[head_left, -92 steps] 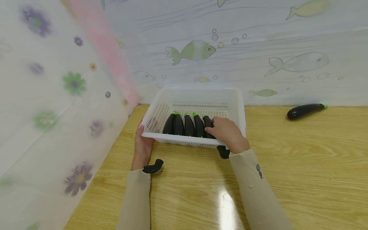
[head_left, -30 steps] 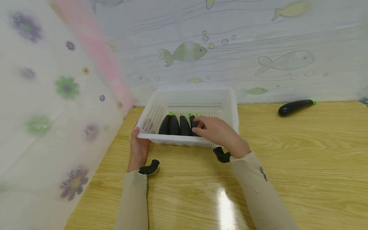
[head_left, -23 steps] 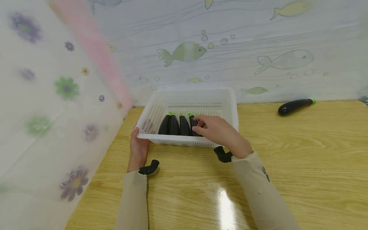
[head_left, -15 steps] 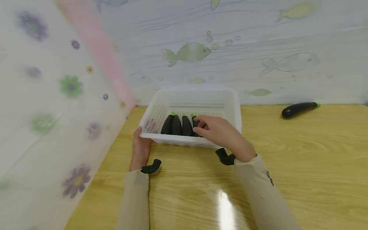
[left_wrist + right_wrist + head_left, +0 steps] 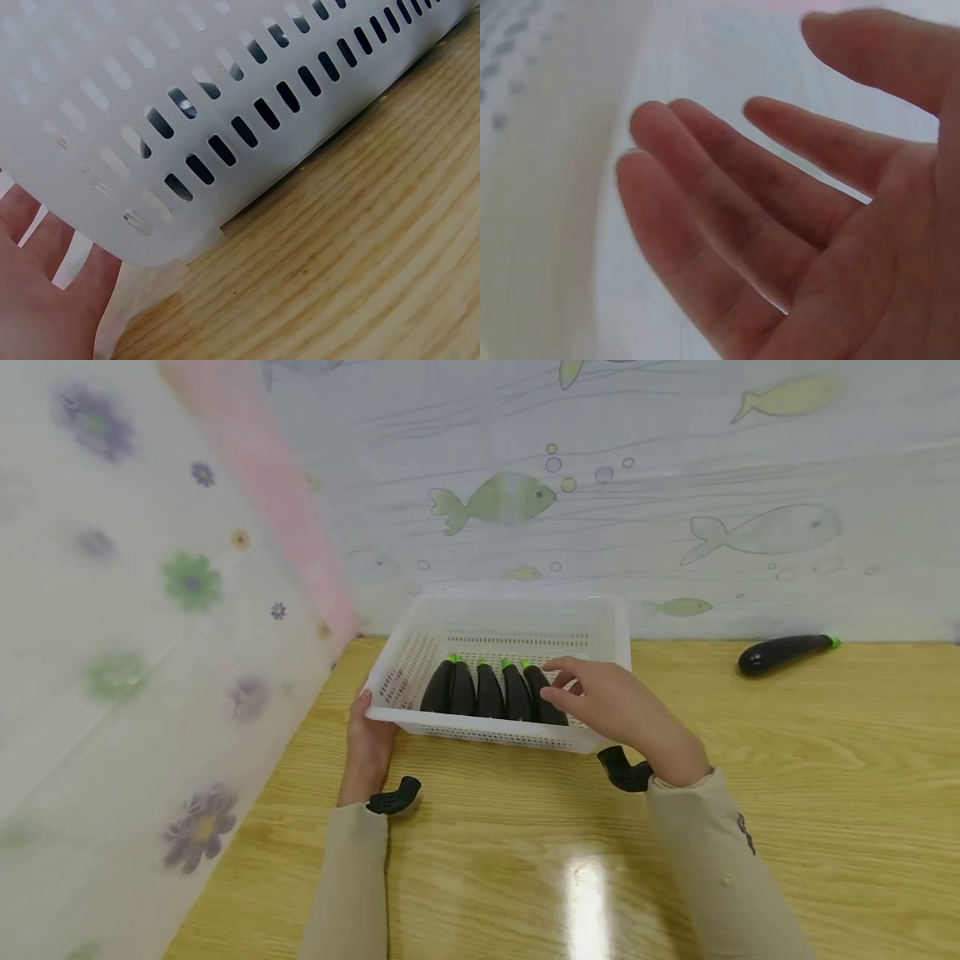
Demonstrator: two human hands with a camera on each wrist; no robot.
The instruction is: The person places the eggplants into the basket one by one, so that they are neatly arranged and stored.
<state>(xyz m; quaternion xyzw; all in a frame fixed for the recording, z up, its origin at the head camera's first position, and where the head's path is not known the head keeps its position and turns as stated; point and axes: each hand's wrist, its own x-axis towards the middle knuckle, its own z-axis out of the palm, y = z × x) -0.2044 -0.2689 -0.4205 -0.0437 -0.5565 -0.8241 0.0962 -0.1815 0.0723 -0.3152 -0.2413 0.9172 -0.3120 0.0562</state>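
Note:
A white perforated plastic basket (image 5: 487, 723) sits at the back of the table in the head view. Several dark eggplants (image 5: 490, 692) with green stem ends lie side by side in it. My left hand (image 5: 367, 747) holds the basket's front left corner, thumb on the rim. In the left wrist view its fingers (image 5: 56, 247) lie against the outer wall. My right hand (image 5: 611, 697) hovers over the basket's right part, beside the rightmost eggplant (image 5: 546, 695). The right wrist view shows its fingers (image 5: 705, 180) loosely bent, with nothing in the palm.
Another eggplant (image 5: 787, 654) lies on the wooden table (image 5: 810, 777) at the back right, near the fish-patterned wall covering (image 5: 637, 427). A flower-patterned covering (image 5: 150, 693) borders the table on the left. Black wrist mounts (image 5: 626, 770) stick out from both wrists.
My right hand was at the rightmost eggplant, moved left over it, and has now drawn back to the right, uncovering it. The left hand stays on the basket. The view shifts slightly.

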